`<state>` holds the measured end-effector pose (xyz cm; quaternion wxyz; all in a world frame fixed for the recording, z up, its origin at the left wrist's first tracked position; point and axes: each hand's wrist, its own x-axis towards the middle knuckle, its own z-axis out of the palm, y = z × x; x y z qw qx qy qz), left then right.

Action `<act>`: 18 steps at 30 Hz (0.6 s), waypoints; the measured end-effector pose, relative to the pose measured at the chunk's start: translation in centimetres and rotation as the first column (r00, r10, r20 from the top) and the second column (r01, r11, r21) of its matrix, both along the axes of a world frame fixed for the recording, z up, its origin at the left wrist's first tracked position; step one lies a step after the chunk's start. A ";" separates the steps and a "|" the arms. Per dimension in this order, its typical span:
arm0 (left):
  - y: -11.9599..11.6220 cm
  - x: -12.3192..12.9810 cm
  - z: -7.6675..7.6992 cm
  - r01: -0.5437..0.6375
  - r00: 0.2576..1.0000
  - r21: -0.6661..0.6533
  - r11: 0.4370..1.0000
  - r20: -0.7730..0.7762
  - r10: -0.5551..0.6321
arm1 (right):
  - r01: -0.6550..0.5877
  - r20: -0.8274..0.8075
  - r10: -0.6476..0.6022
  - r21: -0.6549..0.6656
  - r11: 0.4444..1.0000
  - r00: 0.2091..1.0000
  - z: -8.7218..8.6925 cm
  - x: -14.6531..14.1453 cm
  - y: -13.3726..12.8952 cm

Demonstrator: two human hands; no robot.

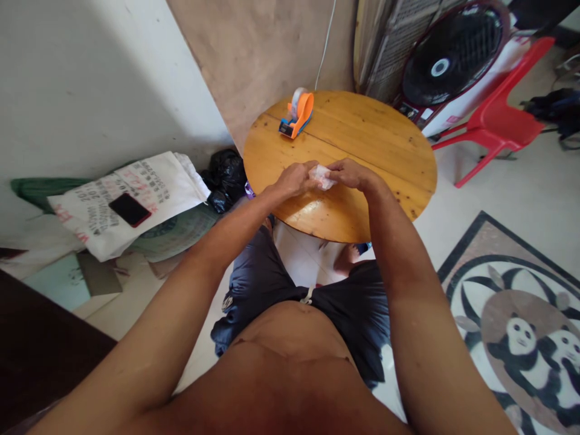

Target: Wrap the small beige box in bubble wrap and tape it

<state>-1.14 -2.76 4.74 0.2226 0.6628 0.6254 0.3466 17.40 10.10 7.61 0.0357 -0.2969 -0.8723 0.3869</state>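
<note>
Over the round wooden table (380, 139), both hands meet at a small, whitish, translucent bundle (322, 177) with a pinkish tint. My left hand (299, 178) grips its left side, fingers wrapped round it. On the right side, my right hand (348, 173) pinches the bundle between thumb and fingers. What is inside the bundle is too small to make out. An orange and blue tape dispenser (299, 115) with a roll of tape stands behind the hands, near the table's back left edge.
Left of the table are black plastic bags (224, 178) and a white printed sack (167, 181) with a phone (130, 209) on it. A red chair (507, 121) and a black round fan-like appliance (453, 54) stand at the right.
</note>
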 end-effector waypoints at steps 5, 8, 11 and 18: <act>0.5 -0.5 -0.4 0.068 0.993 0.017 0.998 -0.098 -0.066 | 0.018 -0.006 -0.018 -0.015 1.000 1.000 -0.4 0.0 0.5; 0.5 -0.4 -0.6 0.078 0.993 0.013 0.997 -0.093 -0.076 | 0.022 -0.054 -0.025 -0.062 0.998 0.998 -0.8 0.1 0.5; 0.7 -0.5 -0.9 0.043 0.991 0.016 0.999 -0.128 -0.041 | 0.051 -0.111 -0.060 -0.083 0.995 0.992 -1.1 0.2 0.4; 1.9 -1.0 -2.2 0.216 0.959 0.167 0.962 -0.221 -0.177 | 0.153 -0.124 -0.163 -0.084 0.985 0.979 -0.9 -0.1 -0.2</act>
